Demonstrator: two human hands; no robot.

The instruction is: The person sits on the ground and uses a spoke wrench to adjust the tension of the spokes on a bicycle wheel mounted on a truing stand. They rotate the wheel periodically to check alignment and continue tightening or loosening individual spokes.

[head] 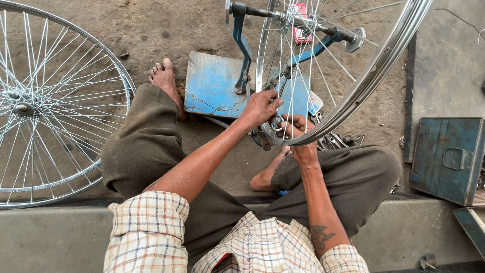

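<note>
Hands meet at the near edge of a bicycle wheel rim (pixel 374 65) that stands in a blue truing stand (pixel 242 55) on the dirt floor (pixel 172 25). The left hand (pixel 260 107) reaches in from the left and closes its fingers over the rim and the spokes beside it. The right hand (pixel 298 126) sits just right of it, touching the rim's lower edge, fingers curled tight around a small metal tool (pixel 277 125) that is mostly hidden, so its shape cannot be told. The two hands nearly touch each other. The stand's flat blue base (pixel 212 86) lies just beyond the hands, with the wheel's threaded axle (pixel 283 15) held across the fork arms at the far top. A second spoked wheel (pixel 45 106) lies flat on the floor well to the left, beside the person's left knee. Bare feet rest on the floor, one near the base's left corner (pixel 164 76), the other under the hands (pixel 268 174). A closed blue-green metal box (pixel 447 159) sits at the right, well apart from the rim. Loose metal tools (pixel 336 141) lie scattered just right of the right hand.
</note>
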